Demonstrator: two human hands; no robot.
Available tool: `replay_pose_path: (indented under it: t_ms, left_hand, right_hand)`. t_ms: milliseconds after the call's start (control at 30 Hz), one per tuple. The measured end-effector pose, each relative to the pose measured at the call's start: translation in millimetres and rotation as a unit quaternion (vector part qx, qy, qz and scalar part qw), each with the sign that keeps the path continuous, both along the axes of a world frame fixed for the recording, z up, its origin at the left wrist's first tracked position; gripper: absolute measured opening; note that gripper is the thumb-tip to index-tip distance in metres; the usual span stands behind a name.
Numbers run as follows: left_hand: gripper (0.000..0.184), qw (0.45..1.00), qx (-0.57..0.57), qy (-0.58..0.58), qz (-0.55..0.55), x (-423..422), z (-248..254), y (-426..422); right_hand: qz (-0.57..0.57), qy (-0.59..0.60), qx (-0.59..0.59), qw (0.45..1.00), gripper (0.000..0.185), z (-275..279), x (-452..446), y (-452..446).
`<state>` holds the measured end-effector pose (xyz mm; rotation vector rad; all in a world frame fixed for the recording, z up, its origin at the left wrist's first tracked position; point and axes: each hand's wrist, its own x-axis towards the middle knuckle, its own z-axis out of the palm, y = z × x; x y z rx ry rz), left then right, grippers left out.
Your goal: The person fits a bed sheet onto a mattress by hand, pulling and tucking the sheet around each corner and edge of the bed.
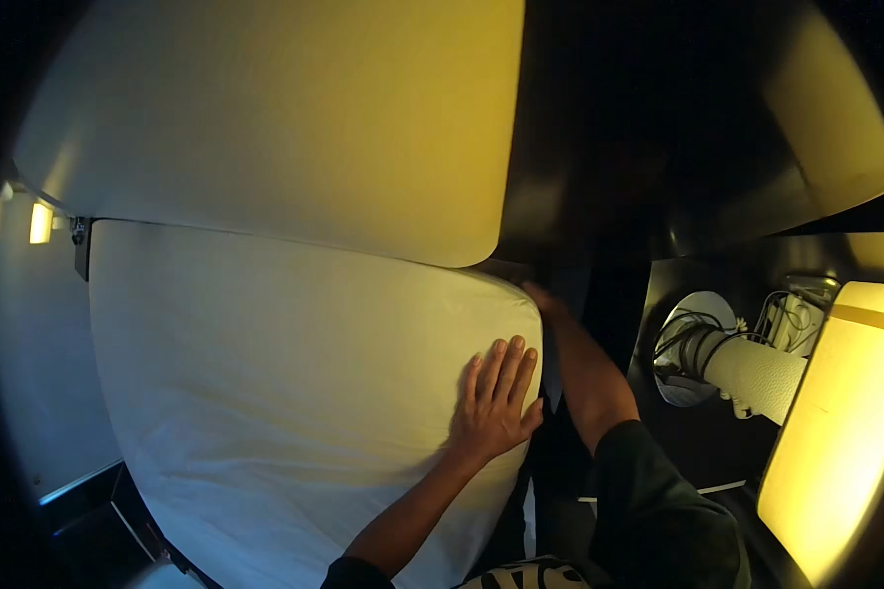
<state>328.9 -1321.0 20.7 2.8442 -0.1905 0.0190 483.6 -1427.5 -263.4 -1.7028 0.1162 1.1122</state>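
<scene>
A white sheet (pixel 295 363) covers a mattress, with wrinkles toward its lower left part. My left hand (pixel 498 402) lies flat on the sheet near the mattress's right side, fingers stretched out. At the mattress's upper right corner is my right hand (pixel 540 299), reaching around the edge; its fingers are mostly hidden in shadow behind the corner. A large pale padded panel (pixel 295 118) rises along the far edge of the mattress.
On the right, a lit lamp shade (pixel 840 412) sits on a white textured base (pixel 751 373) wound with dark cables. The lamp stands by a dark surface (pixel 697 442). A small light (pixel 40 223) glows at the far left.
</scene>
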Motion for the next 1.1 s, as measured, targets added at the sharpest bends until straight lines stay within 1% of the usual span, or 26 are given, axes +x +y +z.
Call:
replay_pose_path:
  t_ms: [33,100,133,167,267,300,333,367,400,433,467,500,533,567,700,833,933,1067,1100]
  left_hand:
    - [0.055,1.0,0.0,0.002,0.004,-2,2,0]
    - [0.055,1.0,-0.004,0.007,0.005,0,5,0]
    - [0.055,1.0,-0.006,0.009,0.005,1,7,0]
    - [0.055,1.0,-0.003,0.008,0.007,2,8,1]
    - [0.055,1.0,-0.013,0.014,0.012,0,6,-1]
    - [0.055,1.0,-0.013,0.014,0.011,-1,5,-2]
    - [0.055,1.0,-0.021,0.016,0.013,-3,5,-4]
    - [0.056,0.999,-0.027,0.013,0.015,-2,5,-4]
    - [0.056,0.999,-0.03,0.01,0.018,-2,5,-2]
    - [0.056,0.999,-0.025,0.011,0.02,-2,6,-1]
    - [0.056,0.999,-0.025,0.009,0.02,0,7,0]
    - [0.057,0.999,-0.029,0.009,0.019,1,8,0]
    - [0.057,0.999,-0.036,0.013,0.017,-1,8,-2]
    - [0.057,0.999,-0.04,0.015,0.018,0,7,-4]
    - [0.058,0.999,-0.047,0.011,0.022,-4,5,-2]
    - [0.057,0.999,-0.05,-0.006,0.015,1,7,-1]
    - [0.051,0.993,-0.114,-0.006,0.033,-6,14,-4]
    - [0.045,0.986,-0.161,0.015,0.036,-48,17,-7]
    - [0.045,0.987,-0.16,0.011,0.034,-63,25,-8]
  right_hand:
    - [0.004,0.002,0.0,1.0,0.046,21,-1,2]
    - [-0.034,0.061,0.046,0.996,0.043,57,0,7]
    - [-0.053,0.09,0.069,0.992,0.042,63,1,9]
    - [-0.051,0.09,0.071,0.992,0.042,49,4,12]
    - [-0.097,0.219,0.141,0.961,0.039,-32,0,15]
    - [-0.097,0.219,0.142,0.96,0.039,-47,-4,13]
    - [-0.101,0.13,0.208,0.964,0.038,-62,-14,8]
    - [-0.102,0.036,0.274,0.956,0.037,-73,-18,8]
    - [-0.101,-0.058,0.339,0.934,0.036,-80,-20,10]
    - [-0.1,-0.055,0.344,0.932,0.036,-87,-20,11]
    - [-0.114,0.048,0.411,0.903,0.037,-92,-18,10]
    - [-0.126,0.153,0.468,0.861,0.039,-96,-17,7]
    - [-0.142,0.257,0.513,0.806,0.04,-100,-24,3]
    - [-0.143,0.259,0.509,0.808,0.04,-90,-42,-6]
    - [-0.224,0.225,0.386,0.866,0.044,-50,-94,-11]
    - [-0.31,0.167,0.258,0.9,0.048,6,-116,-9]
    - [-0.372,0.132,0.143,0.907,0.051,55,-144,-13]
    - [-0.431,0.063,-0.004,0.9,0.056,118,-139,-8]
    - [-0.431,0.06,0.0,0.9,0.056,152,-149,-6]
